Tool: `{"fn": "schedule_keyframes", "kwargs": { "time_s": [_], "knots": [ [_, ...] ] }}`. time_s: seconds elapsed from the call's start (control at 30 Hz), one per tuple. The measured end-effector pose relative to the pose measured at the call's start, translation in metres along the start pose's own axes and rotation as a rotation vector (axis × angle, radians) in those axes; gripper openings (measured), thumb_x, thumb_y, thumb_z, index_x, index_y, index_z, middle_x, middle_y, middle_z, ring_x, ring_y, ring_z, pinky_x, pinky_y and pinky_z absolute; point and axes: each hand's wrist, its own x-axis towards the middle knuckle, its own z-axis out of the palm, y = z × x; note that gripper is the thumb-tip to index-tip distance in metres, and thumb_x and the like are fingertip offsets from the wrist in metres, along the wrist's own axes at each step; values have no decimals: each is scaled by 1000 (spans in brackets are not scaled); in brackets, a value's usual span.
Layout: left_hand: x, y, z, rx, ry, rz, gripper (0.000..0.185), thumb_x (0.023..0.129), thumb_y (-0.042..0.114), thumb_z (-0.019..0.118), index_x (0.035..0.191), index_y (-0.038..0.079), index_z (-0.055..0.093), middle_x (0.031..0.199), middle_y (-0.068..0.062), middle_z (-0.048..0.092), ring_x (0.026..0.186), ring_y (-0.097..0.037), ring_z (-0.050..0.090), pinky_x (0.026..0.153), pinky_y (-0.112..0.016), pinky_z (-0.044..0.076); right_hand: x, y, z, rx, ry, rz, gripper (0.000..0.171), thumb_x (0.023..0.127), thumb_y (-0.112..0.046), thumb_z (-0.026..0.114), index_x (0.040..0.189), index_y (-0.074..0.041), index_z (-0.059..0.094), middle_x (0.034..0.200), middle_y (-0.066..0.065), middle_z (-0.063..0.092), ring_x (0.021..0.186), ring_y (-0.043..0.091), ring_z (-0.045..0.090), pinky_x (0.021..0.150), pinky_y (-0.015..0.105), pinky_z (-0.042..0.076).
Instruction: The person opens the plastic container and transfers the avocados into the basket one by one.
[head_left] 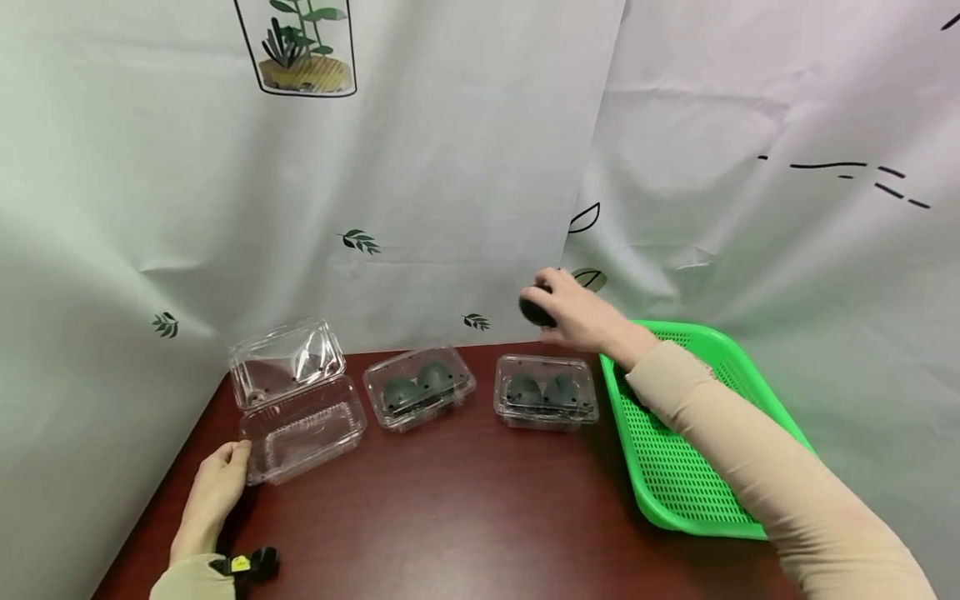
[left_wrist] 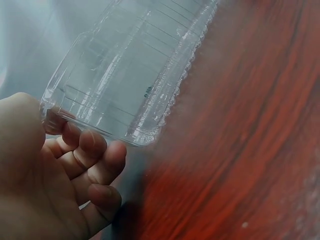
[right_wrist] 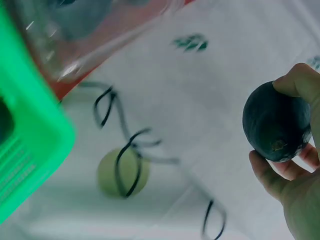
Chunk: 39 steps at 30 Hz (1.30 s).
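Observation:
My left hand [head_left: 217, 483] pinches the near left corner of an open clear plastic clamshell box [head_left: 303, 437], whose lid [head_left: 281, 367] is tipped back against the cloth wall. In the left wrist view, thumb and fingers meet at the end rim of the clear tray [left_wrist: 115, 85]. Raised above the table's far edge, my right hand [head_left: 581, 317] holds a dark avocado [right_wrist: 275, 122] between thumb and fingers. Two closed clamshell boxes, one in the middle [head_left: 405, 422] and one nearer the basket [head_left: 546, 364], each contain two dark green avocados [head_left: 435, 377].
A green perforated basket [head_left: 675, 479] stands at the right, partly under my right forearm; something dark lies inside it. A patterned white cloth [head_left: 450, 167] hangs along the back and sides of the reddish-brown table [head_left: 450, 517].

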Motion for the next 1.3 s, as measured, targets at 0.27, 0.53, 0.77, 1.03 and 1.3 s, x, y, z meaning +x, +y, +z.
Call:
{"fn": "schedule_keyframes", "kwargs": {
  "time_s": [0.27, 0.53, 0.77, 1.03, 1.3],
  "knots": [
    [-1, 2, 1, -116, 27, -75, 42, 104, 36, 37, 88, 0, 54, 69, -3, 44, 67, -15, 43, 57, -31, 35, -40, 47, -17, -26, 18, 91, 58, 71, -3, 81, 123, -7, 56, 118, 23, 47, 103, 39, 47, 85, 52, 47],
    [2, -1, 0, -224, -14, -125, 39, 102, 35, 44, 86, 3, 57, 65, 3, 44, 57, -14, 44, 54, -29, 39, -92, 85, -16, -66, -32, 205, 56, 70, -5, 83, 120, -7, 56, 112, 23, 47, 98, 39, 47, 78, 54, 46],
    [3, -2, 2, -231, 6, -145, 38, 102, 35, 43, 86, 3, 58, 67, 3, 44, 58, -14, 45, 55, -28, 41, -133, 102, -7, -69, -80, 332, 59, 72, -6, 83, 125, -4, 55, 115, 23, 45, 100, 42, 45, 78, 56, 46],
    [2, -2, 3, -231, 12, -138, 36, 103, 32, 41, 81, 7, 54, 68, 1, 44, 57, -13, 45, 54, -28, 41, -168, 116, 15, -4, -163, 494, 58, 78, -8, 79, 128, 0, 51, 117, 28, 42, 102, 45, 43, 71, 54, 45],
    [2, -1, 3, -243, 20, -155, 35, 103, 32, 41, 80, 7, 52, 67, 1, 44, 56, -14, 44, 53, -29, 40, -190, 121, 37, 93, -221, 597, 58, 81, -10, 78, 130, 4, 51, 117, 33, 42, 98, 46, 49, 68, 52, 47]
  ]
}}
